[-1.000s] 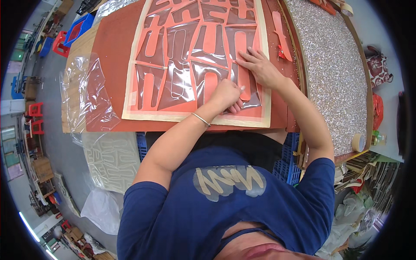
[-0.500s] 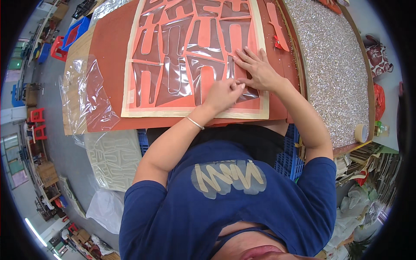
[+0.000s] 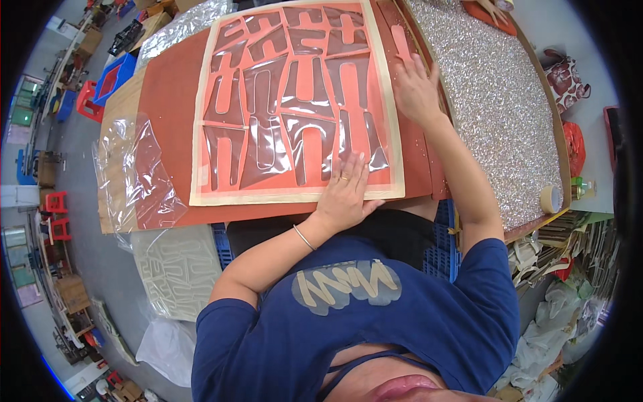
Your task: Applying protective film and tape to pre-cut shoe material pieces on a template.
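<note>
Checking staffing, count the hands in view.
3: left hand on the patterned sheet, right hand beyond its right border, another person's hand at top right. Others may be hidden.

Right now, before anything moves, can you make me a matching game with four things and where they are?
Things:
1. left hand
2. right hand
3. tape roll
4. blue bin

Places:
A. by the lower right corner of the glittery board
B. at the upper left of the picture, near a red stool
C. at the near edge of the pink sheet
D. just to the right of the pink sheet

Right pairs: 1-C, 2-D, 3-A, 4-B
</note>
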{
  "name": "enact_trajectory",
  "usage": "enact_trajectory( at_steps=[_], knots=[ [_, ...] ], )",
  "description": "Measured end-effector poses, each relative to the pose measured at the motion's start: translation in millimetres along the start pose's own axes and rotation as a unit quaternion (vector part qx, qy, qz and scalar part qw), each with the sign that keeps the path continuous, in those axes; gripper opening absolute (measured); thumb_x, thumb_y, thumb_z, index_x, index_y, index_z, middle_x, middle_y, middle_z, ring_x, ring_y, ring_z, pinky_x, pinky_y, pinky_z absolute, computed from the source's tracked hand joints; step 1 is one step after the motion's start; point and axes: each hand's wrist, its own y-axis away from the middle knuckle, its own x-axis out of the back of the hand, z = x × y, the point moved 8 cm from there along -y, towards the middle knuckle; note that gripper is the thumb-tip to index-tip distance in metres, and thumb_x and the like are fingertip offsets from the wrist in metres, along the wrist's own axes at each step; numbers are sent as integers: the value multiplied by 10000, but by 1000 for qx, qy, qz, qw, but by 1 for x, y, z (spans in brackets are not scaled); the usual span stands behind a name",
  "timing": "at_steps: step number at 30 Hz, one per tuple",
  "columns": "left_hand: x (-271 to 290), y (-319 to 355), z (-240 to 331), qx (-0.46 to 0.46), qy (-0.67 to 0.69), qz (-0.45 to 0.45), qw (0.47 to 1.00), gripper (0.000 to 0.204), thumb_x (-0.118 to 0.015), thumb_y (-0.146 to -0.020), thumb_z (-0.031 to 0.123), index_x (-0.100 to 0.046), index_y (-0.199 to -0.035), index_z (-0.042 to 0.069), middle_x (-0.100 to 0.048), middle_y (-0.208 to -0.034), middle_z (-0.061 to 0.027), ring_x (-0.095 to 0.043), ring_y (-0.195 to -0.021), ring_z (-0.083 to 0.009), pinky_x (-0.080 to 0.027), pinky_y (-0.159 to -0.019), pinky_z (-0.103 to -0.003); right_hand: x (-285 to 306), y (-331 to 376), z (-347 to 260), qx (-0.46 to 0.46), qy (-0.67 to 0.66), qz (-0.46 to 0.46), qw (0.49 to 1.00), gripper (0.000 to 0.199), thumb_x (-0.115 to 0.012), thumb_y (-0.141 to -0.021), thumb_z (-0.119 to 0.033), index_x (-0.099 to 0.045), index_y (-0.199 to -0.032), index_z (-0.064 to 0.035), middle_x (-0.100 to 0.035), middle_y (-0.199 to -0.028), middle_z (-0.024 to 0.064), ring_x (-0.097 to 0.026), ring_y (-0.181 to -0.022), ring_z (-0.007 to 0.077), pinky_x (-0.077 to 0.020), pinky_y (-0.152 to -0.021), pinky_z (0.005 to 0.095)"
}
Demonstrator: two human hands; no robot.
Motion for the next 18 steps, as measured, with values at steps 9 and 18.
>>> enact_trajectory(
  at_steps=[9,18],
  knots=[
    [27,-16,4,62,208,65,974,748,-668,-824,476,-430,-1288,-60,-530,-1202,-221,-362,-1308,-377,-270,-1095,-478,51,28,20,-23,3,40,999,256,-517,-790,-3,-617,-1025,-6,-658,-970,142,-542,-1158,331,-202,-1031,689],
    [17,28,-77,365,734,154,552,340,-476,-1000,252,-457,-1181,-34,-611,-808,-73,-600,-649,-123,-512,-557,-245,142,76,-156,185,-369,-32,910,388,-707,-779,-202,-618,-1101,-5,-637,-1076,158,-593,-1051,298,-399,-973,508]
  ],
)
